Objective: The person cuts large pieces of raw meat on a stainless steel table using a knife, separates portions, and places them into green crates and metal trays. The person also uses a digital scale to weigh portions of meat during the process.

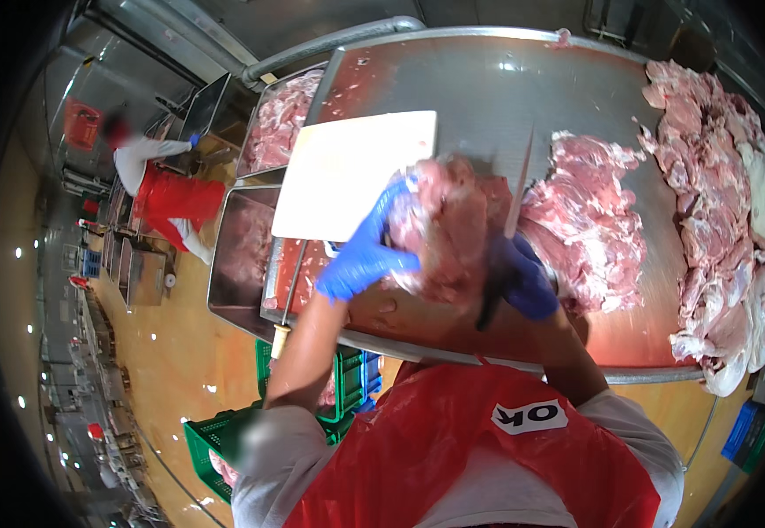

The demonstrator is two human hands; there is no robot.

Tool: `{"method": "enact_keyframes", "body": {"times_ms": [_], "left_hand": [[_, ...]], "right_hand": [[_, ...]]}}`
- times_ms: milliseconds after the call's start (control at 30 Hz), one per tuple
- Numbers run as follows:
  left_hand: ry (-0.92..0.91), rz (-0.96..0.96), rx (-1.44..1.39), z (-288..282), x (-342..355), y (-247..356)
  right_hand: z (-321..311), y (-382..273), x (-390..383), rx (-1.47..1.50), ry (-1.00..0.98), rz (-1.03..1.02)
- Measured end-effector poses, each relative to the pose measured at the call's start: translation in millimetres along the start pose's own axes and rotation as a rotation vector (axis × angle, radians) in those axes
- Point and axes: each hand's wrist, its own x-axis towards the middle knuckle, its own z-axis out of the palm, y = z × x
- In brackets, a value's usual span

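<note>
A stainless-steel bench spreads across the view, its surface smeared reddish toward the near and left edges. Along its right edge runs a long heap of raw meat, which hangs past the near-right corner. Two steel tubs stand against the left edge, a far tub and a near tub, both with meat inside. Green plastic crates sit lower, beyond the near-left corner. A white cutting board lies along the left edge, and a flat slab of raw meat rests between the middle of the bench and the heap.

The trimmed chunk of meat is just in from the near edge, between board and slab; whether it touches the bench cannot be told. The blue-gloved left hand grips its left side, fingers curled round it. The right hand, also blue-gloved and blurred, is closed on a dark-handled knife, blade toward the far edge. A slender rod with a pale handle crosses the near-left corner.
</note>
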Motion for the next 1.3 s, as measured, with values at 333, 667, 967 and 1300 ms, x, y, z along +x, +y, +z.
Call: {"method": "enact_keyframes", "body": {"times_ms": [333, 667, 967, 1300], "left_hand": [[-0.477, -0.085, 0.157, -236, 96, -31], [-0.593, 0.233, 0.668, -244, 59, -19], [-0.034, 0.379, 1.183, -182, 24, -49], [-0.514, 0.937, 1.08, -283, 82, -62]], "right_hand": [[94, 145, 125, -0.079, -0.013, -0.116], [100, 60, 140, -0.774, 0.305, -0.271], [105, 28, 269, -0.747, -0.034, 0.044], [106, 77, 124, -1.031, 0.014, -0.117]]}}
